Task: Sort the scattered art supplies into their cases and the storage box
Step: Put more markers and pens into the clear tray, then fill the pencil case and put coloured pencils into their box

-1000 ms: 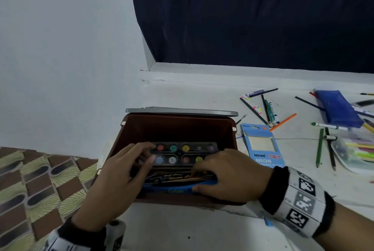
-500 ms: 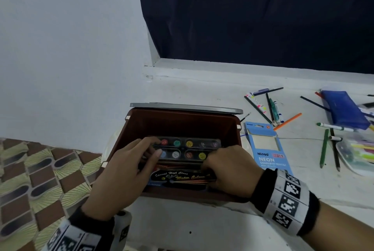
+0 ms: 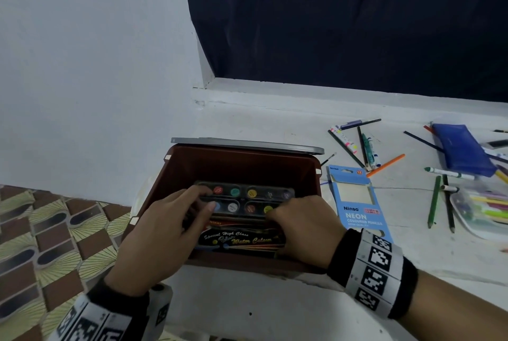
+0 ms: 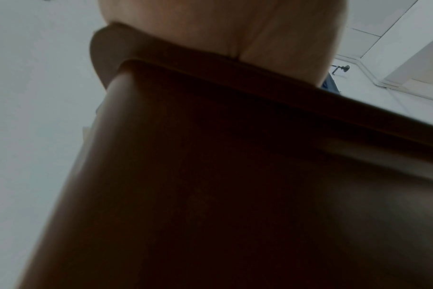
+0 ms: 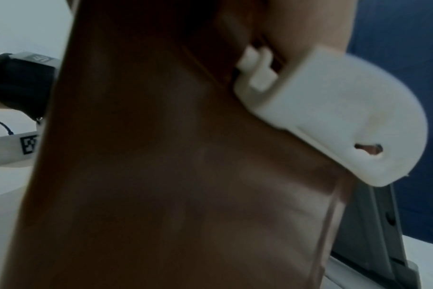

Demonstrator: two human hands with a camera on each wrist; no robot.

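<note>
I am reaching both hands into the brown storage box (image 3: pixel 242 164), which is sitting on the white ledge (image 3: pixel 275 126) with its grey lid (image 3: pixel 247 144) standing open at the back. My left hand (image 3: pixel 162 233) is lying over the left end of the watercolour palette (image 3: pixel 247 199), fingers fairly straight and resting on its top. My right hand (image 3: pixel 302 228) is curling its fingers down over the palette's right end, gripping it. The palette is lying flat inside the box, its round colour pans facing up, and it is sitting above a black watercolour carton (image 3: pixel 239 240) nearer the front wall. Both wrist views are showing mostly the box's dark outer wall (image 4: pixel 235 185), so I am getting nothing on finger detail there; the right wrist view is also catching a white latch (image 5: pixel 334 117). Just beside the box a blue neon pencil carton (image 3: pixel 357 203) is lying flat. Further right, loose pencils and markers (image 3: pixel 365 148), a blue pouch (image 3: pixel 461 151) and a clear case (image 3: pixel 483 211) of pens are lying scattered.
</note>
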